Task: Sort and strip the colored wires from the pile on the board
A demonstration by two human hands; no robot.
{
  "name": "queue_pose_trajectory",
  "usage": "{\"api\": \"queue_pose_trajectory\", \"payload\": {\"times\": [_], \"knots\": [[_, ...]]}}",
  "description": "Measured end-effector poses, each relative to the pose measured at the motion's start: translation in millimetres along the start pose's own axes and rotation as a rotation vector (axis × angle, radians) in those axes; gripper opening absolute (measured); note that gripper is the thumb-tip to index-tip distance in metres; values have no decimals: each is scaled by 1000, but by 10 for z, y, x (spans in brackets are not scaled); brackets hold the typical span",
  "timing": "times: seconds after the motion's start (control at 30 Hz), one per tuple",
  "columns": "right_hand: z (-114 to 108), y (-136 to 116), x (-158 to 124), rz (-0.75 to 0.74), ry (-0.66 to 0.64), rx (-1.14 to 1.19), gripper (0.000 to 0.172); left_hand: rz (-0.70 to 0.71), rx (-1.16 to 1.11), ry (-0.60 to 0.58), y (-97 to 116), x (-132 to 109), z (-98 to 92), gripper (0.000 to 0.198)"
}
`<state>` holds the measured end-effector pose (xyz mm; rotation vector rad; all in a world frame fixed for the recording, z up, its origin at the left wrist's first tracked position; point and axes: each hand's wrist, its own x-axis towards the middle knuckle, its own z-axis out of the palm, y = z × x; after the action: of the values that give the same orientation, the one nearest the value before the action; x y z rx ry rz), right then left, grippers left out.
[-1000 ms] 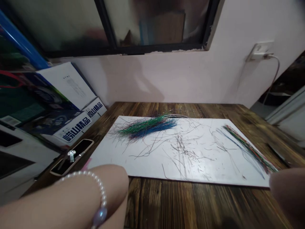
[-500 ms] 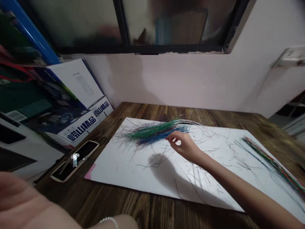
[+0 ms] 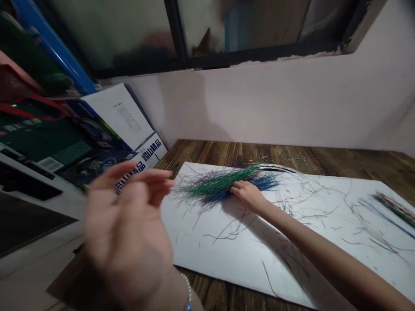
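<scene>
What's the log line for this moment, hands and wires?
left hand: raised, blurred, open | right hand: touching wire bundle | white sheet: loose wires scattered

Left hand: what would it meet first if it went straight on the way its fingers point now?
Probably the loose wire ends of the green and blue bundle; depth is unclear, so the left hand might pass above them.

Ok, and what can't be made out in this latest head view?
Head view:
- The left hand is motion-blurred, so its finger positions are unclear.
- The right hand covers part of the wire bundle, hiding whether it grips.
- The coloured wires are cut off by the right edge.
</scene>
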<state>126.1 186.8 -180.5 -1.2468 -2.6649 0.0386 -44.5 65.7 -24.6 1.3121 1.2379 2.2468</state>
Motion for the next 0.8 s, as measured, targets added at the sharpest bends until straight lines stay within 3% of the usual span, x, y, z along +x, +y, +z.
{"api": "queue_pose_trajectory", "payload": {"times": [0.03, 0.17, 0.3, 0.37, 0.5, 0.8], "knots": [[-11, 11, 7, -5, 5, 7, 12, -47, 8, -79, -89, 26, 91, 17], [-48, 57, 11, 1, 49, 60, 13, -219, 350, -678, -673, 30, 350, 13], [-70, 85, -15, 17, 95, 139, 14, -271, 417, -1010, -1211, -86, 476, 22], [-86, 95, -34, 22, 128, 184, 13, -280, 445, -1063, -1366, -126, 487, 29], [-137, 122, -66, 27, 242, 296, 11, -297, 530, -1082, -1520, -98, 422, 20], [-331, 128, -132, 67, 498, 639, 14, -280, 504, -1087, -1529, -46, 361, 14]]}}
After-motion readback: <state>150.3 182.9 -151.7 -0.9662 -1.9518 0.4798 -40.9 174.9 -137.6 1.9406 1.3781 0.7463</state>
